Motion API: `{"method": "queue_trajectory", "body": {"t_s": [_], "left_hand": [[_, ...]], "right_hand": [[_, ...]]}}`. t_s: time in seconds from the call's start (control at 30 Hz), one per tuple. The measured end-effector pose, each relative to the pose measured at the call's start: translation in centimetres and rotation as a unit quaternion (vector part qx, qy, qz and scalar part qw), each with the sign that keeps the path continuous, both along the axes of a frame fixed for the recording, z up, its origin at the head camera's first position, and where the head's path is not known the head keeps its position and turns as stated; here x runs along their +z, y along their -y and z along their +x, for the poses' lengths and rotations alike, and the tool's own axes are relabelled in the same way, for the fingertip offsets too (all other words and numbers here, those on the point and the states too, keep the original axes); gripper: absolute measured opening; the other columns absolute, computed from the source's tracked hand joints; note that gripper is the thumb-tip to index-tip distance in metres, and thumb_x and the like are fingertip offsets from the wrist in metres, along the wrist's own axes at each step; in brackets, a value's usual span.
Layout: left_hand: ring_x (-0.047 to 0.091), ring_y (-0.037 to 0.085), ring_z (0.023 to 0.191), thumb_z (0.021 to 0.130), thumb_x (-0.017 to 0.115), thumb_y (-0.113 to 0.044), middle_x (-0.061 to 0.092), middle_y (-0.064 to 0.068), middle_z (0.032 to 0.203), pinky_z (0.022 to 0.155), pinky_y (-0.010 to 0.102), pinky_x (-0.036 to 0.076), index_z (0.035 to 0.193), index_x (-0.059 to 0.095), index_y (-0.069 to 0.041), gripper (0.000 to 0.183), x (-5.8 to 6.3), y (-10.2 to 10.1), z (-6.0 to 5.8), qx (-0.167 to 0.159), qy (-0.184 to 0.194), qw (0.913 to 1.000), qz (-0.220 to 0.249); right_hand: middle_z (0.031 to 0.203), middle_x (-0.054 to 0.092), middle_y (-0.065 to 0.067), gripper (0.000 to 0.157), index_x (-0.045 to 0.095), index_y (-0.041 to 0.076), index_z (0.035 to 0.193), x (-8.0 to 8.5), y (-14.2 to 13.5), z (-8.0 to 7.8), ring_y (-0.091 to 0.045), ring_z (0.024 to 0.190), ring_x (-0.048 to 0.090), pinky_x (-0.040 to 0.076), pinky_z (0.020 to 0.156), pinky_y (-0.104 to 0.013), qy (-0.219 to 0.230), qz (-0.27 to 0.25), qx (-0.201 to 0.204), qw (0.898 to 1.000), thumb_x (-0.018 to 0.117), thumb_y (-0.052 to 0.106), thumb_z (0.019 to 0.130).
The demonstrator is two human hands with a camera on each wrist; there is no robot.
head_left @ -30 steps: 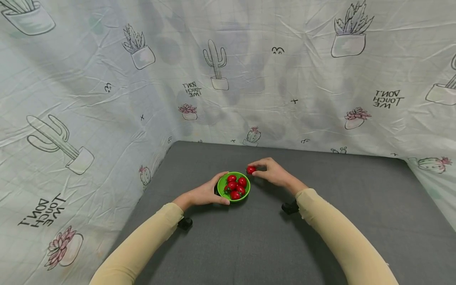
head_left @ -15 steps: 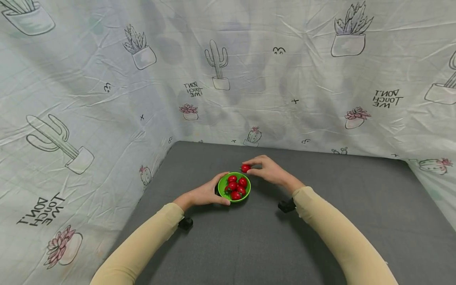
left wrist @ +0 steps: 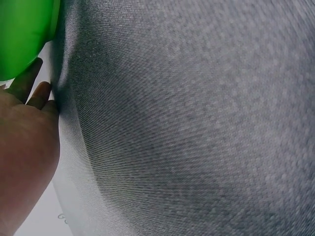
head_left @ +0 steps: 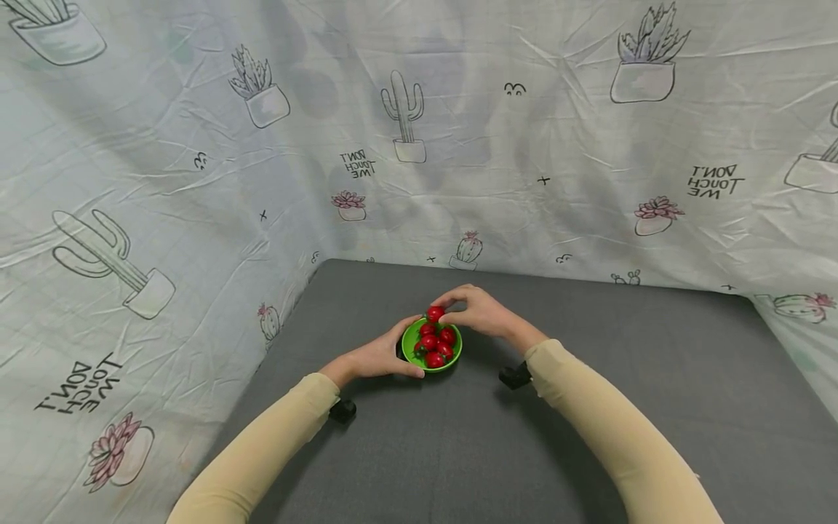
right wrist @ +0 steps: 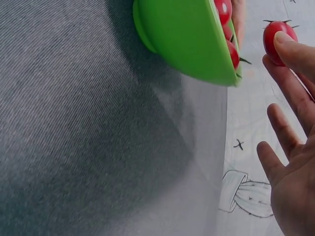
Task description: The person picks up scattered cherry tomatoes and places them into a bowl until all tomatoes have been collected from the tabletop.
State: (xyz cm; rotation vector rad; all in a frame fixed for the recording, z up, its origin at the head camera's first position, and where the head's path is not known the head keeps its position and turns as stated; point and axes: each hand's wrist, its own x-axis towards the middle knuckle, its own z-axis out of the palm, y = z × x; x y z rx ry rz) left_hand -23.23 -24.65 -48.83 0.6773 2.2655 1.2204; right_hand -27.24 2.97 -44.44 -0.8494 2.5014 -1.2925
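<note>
A green bowl (head_left: pixel 409 339) stands on the dark grey table with several red cherry tomatoes (head_left: pixel 428 343) in it. My left hand (head_left: pixel 374 356) grips its left side, thumb at the near side and fingers round the far side. In the left wrist view, part of the bowl (left wrist: pixel 22 37) shows above the fingers. Over the bowl's far rim, my right hand (head_left: pixel 483 313) pinches one cherry tomato (head_left: pixel 435 314) between thumb and fingertips. The right wrist view shows this tomato (right wrist: pixel 276 42) apart from the bowl, green stem leaves on it, with the other fingers spread loosely.
The dark grey table (head_left: pixel 425 444) stretches around the bowl to both sides. A pale cloth (head_left: pixel 471 131) printed with cacti hangs behind and at the left. A black wrist camera (head_left: pixel 514 376) sits under the right wrist, another black camera (head_left: pixel 342 411) under the left.
My right hand has moved left with the tomato, from beside the bowl's far right to over its far rim. My left hand stays at the bowl.
</note>
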Motion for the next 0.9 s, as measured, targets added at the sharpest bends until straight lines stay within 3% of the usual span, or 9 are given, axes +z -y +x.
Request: {"method": "queue_trajectory", "body": {"t_s": [0.27, 0.43, 0.9], "left_hand": [[0.032, 0.019, 0.145, 0.084, 0.085, -0.043, 0.027, 0.002, 0.162, 0.116, 0.050, 0.029, 0.163, 0.014, -0.022, 0.109, -0.2, 0.0, 0.0, 0.011, 0.014, 0.9998, -0.008], [0.036, 0.017, 0.142, 0.083, 0.086, -0.045, 0.031, 0.002, 0.159, 0.116, 0.047, 0.031, 0.162, 0.016, -0.018, 0.109, -0.3, 0.1, 0.0, 0.011, 0.018, 0.9997, -0.008], [0.039, 0.016, 0.140, 0.083, 0.087, -0.043, 0.032, 0.001, 0.157, 0.115, 0.045, 0.033, 0.162, 0.015, -0.022, 0.109, -0.6, 0.2, -0.1, 0.007, 0.024, 0.9996, 0.011]], "right_hand": [[0.127, 0.067, 0.005, 0.028, 0.076, 0.024, 0.123, -0.1, 1.1, -0.5, -0.026, 0.132, 0.042, 0.033, 0.108, -0.058, -0.008, 0.014, 0.029, 0.999, 0.076, 0.028, 0.095], [0.125, 0.067, 0.003, 0.028, 0.076, 0.022, 0.123, -0.3, 1.8, -0.6, -0.027, 0.131, 0.040, 0.035, 0.107, -0.058, -0.001, 0.019, 0.049, 0.999, 0.077, 0.026, 0.095], [0.125, 0.065, 0.003, 0.027, 0.077, 0.023, 0.122, -0.2, 2.7, -0.3, -0.027, 0.134, 0.036, 0.035, 0.107, -0.059, 0.014, 0.034, 0.054, 0.998, 0.077, 0.026, 0.095]]}}
